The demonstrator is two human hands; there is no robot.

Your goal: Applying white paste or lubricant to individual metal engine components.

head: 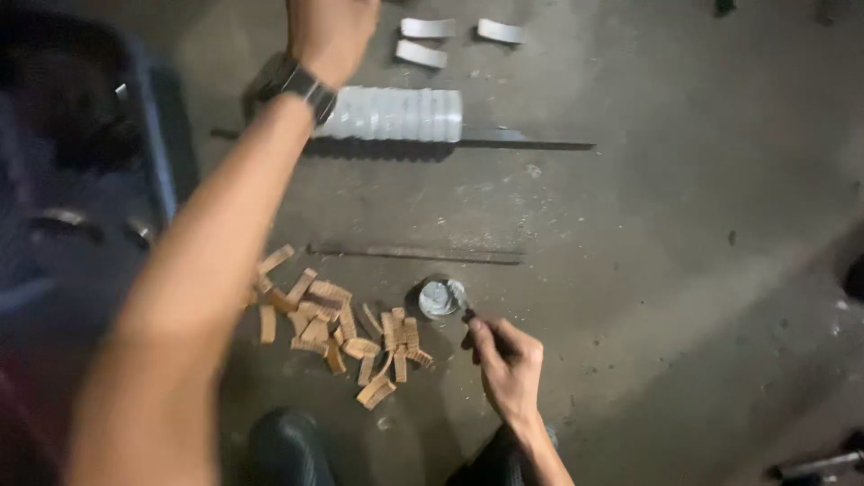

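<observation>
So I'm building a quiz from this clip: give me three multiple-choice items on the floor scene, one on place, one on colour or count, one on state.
1. Where is the small round tin?
A. next to the right hand
B. inside the blue crate
C. on top of the silver row

2. What colour are the scattered curved pieces?
A. green
B. tan-brown
C. white

3. How do the silver curved pieces by the left hand lie?
A. scattered singly
B. packed side by side in a row
C. hanging from a hook

Answers:
1 A, the tin sits on the floor just off the fingertips of the right hand.
2 B, the heap is tan-brown.
3 B, they form one tight row beside the left hand.
</observation>
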